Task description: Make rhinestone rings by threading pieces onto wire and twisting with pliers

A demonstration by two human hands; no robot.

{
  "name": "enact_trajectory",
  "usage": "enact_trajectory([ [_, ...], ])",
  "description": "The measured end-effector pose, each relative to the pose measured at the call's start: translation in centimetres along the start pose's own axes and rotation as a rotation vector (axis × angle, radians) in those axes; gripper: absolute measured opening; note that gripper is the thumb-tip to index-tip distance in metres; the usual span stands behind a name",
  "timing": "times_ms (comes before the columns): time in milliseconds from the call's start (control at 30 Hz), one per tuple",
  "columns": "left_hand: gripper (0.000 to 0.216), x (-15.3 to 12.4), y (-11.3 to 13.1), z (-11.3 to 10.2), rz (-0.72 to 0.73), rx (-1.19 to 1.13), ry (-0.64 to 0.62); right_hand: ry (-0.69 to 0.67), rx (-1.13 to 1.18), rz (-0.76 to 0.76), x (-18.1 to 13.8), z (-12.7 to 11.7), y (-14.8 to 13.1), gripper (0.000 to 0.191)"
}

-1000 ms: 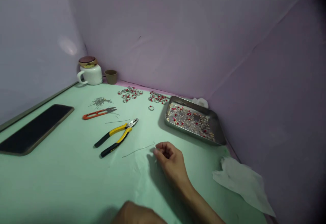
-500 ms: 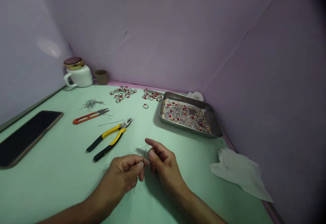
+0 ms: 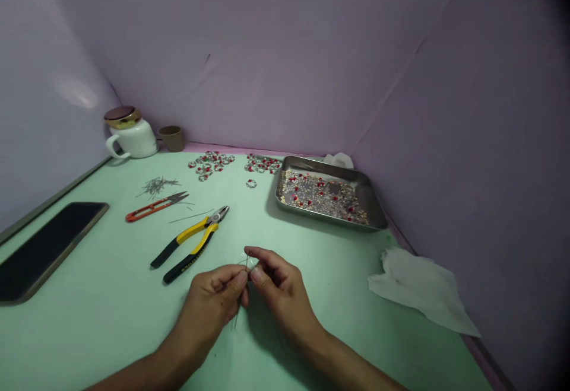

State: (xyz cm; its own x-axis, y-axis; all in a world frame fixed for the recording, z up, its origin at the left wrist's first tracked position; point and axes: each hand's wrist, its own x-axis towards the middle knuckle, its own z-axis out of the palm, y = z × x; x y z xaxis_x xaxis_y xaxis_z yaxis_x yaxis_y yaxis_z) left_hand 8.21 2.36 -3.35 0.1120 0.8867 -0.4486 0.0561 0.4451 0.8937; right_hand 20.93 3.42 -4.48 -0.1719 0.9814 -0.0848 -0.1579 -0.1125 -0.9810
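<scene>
Pliers (image 3: 202, 246) lay beyond the grip to its left, handles spread. The left hand (image 3: 214, 296) pinched a thin wire (image 3: 236, 320) — its lower end projecting below the fingers. The right hand (image 3: 282, 287) was just beside; whether it held anything could not be told. Farther right, beyond — a metal tray (image 3: 329, 220).

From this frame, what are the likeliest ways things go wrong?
The thin wire pinched in the left hand might slip or bend.
The pliers lie close beyond that hand, so a knuckle could knock them.
Loose beads in the open metal tray might scatter if it were bumped.
</scene>
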Motion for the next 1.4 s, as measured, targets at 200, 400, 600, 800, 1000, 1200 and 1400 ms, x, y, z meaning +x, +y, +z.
enact_trajectory([
  [200,0.035,0.1,0.3,-0.2,0.005,0.027,-0.043,-0.021,0.008,-0.001,-0.1,-0.1,-0.1,0.031],
  [400,0.036,-0.1,0.6,-0.2,0.009,-0.019,-0.117,-0.056,0.038,-0.019,0.0,-0.2,0.2,0.032],
  [600,0.040,-0.3,0.5,-0.2,-0.072,-0.130,-0.223,-0.129,0.214,0.027,0.2,-0.3,0.4,0.032],
  [800,0.036,-0.1,0.4,-0.4,-0.107,-0.245,-0.295,-0.191,0.415,0.074,0.4,-0.3,0.7,0.033],
  [1000,0.029,0.0,0.3,-0.6,-0.100,-0.346,-0.370,-0.225,0.562,0.152,0.5,-0.5,0.5,0.036],
  [1200,0.026,-0.1,-0.7,-0.7,-0.242,-0.571,-0.436,-0.239,0.531,0.166,0.4,-0.4,0.5,0.034],
  [1400,0.030,-0.3,-1.2,-0.9,-0.317,-0.718,-0.584,-0.208,0.586,0.184,0.4,-0.3,0.5,0.036],
])
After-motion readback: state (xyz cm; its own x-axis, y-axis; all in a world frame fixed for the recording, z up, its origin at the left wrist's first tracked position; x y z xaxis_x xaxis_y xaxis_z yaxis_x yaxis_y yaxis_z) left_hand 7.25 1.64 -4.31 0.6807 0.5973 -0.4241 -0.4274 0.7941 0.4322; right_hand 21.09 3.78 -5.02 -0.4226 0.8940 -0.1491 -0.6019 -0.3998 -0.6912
